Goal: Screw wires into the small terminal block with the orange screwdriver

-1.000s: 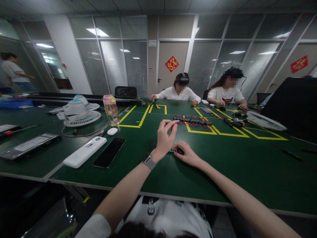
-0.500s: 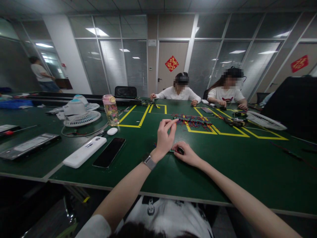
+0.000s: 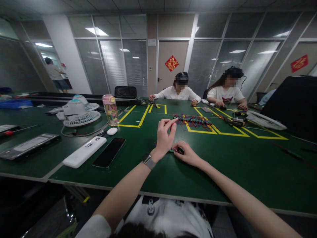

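Observation:
My left hand [image 3: 165,137] is raised over the table, fingers stretched forward and the thumb apart from them. No object shows in it. In the picture its fingertips meet the near left end of a row of small green circuit boards with red and blue wires [image 3: 195,122]; whether they touch I cannot tell. My right hand [image 3: 187,153] rests on the table with its fingers curled round a small circuit board [image 3: 171,151] that has a round black part [image 3: 180,150] by the fingers. My left wrist partly covers this board, and coloured wire ends poke out on its left.
Left of my arms lie a black phone [image 3: 109,152], a white power bank [image 3: 85,152] and a white earbud case [image 3: 112,131]. A drink bottle [image 3: 111,110] and white fans [image 3: 81,112] stand behind them. Yellow tape [image 3: 231,134] marks the green table. Two people sit opposite.
Both my hands stay almost exactly where they were. In the background at the left, a standing person has moved to the right.

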Demonstrator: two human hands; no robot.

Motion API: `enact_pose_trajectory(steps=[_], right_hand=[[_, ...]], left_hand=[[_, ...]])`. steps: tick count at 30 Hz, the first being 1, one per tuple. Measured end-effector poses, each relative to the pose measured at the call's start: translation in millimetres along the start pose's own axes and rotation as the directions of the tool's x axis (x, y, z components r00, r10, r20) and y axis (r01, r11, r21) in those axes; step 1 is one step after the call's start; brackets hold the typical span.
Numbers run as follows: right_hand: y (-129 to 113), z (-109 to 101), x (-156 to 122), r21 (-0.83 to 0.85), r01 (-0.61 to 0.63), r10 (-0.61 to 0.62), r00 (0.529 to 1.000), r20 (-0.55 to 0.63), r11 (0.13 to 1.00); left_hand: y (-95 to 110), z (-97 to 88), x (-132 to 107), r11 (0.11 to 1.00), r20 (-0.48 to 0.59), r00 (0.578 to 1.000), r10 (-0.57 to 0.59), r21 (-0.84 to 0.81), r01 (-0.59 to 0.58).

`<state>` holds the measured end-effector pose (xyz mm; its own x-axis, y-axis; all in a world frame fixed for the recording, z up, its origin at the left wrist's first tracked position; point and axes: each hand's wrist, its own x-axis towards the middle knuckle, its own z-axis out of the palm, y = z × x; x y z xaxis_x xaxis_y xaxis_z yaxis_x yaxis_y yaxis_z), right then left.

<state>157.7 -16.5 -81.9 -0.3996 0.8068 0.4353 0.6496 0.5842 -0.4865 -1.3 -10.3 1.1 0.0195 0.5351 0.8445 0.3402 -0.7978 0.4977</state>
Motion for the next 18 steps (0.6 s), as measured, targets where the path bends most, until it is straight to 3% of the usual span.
enact_pose_trajectory(steps=[5,12,18], right_hand=[[0.4,0.4,0.0,0.009,-0.002,0.002,1.0,-0.008,1.0],[-3.0,-0.9,-0.2,0.009,-0.005,0.005,1.0,-0.003,1.0],[-2.2,-1.0,-0.2,0.007,-0.006,0.006,1.0,0.001,1.0]], left_hand=[[-3.6,2.0,0.4,0.998,0.023,0.999,0.028,-0.061,-0.027],[0.3,0.4,-0.8,0.999,-0.034,0.999,-0.001,0.046,0.002],[-0.2,-0.6,0.1,0.999,0.033,0.999,0.019,-0.039,-0.018]])
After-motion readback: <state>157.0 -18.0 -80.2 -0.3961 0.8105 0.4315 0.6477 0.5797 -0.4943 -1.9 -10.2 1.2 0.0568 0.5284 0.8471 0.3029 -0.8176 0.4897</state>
